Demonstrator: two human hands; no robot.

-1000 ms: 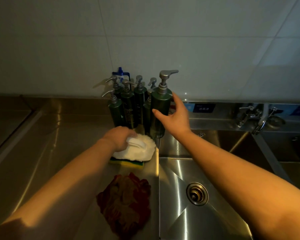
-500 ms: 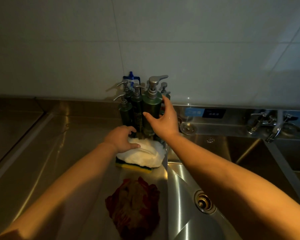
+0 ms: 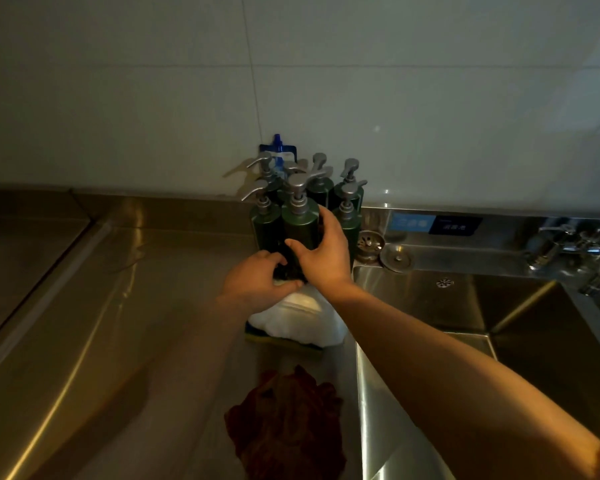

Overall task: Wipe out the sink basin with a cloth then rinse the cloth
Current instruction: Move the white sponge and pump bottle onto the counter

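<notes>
Seemingly after soap first, the right hand (image 3: pixel 321 252) wraps the front pump bottle (image 3: pixel 300 220), upright, spout toward two o'clock. The left hand (image 3: pixel 257 282) curls its fingers at the bottle's base; what it pinches, I cannot tell. The white cloth (image 3: pixel 298 318) lies bunched, no clear axis, on a sponge (image 3: pixel 281 342) on the counter (image 3: pixel 118 306), at nine o'clock of the sink basin (image 3: pixel 499 323).

bottle (image 3: pixel 300 225) base hidden by hands, sink basin (image 3: pixel 533 341) cropped
</notes>
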